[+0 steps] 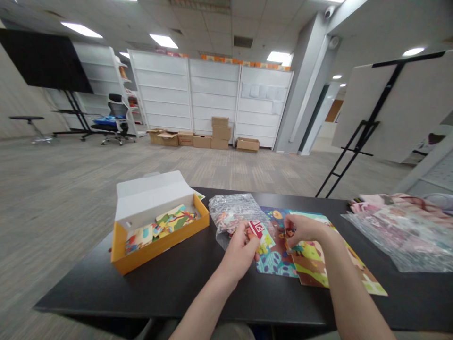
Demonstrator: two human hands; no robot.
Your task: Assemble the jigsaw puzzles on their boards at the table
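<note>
My left hand (241, 249) grips several colourful puzzle pieces (264, 236), the top one showing a red barn. Right beside them, my right hand (300, 231) has its fingers bent over a small piece with a figure on it, above the picture boards. One board is blue and purple (276, 264); the other, yellow and green (314, 271), overlaps it. A clear plastic bag (235, 208) with more pieces inside lies behind my left hand. To the left, an open yellow box (161, 245) holds puzzle pieces, its white lid raised.
The black table (170, 288) has clear plastic packages with pink cloth (406, 231) at its right side. Beyond it stand a whiteboard on a black stand (389, 108), cardboard boxes (219, 134), an office chair (115, 118) and white shelves.
</note>
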